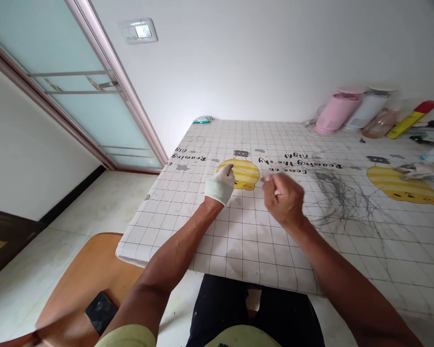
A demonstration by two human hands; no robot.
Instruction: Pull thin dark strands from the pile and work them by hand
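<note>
My left hand (220, 185), in a white knit glove, is closed above the yellow striped bear balloon printed on the tablecloth. Bare and pinched shut, my right hand (284, 197) hovers just right of it. A very thin dark strand (246, 171) appears to stretch between the two hands, though it is faint. To the right of my right hand lies a loose tangle of dark, hair-like strands (340, 193), spread across the white checked tablecloth (238, 241).
A pink cylindrical container (338, 113), a white one (367, 111), a bottle (379, 124) and a yellow-and-red box (412, 120) stand at the back right. A pale glove (421, 170) lies near them. On the left, an orange-brown chair (83, 260) bears a black phone-like object (101, 312).
</note>
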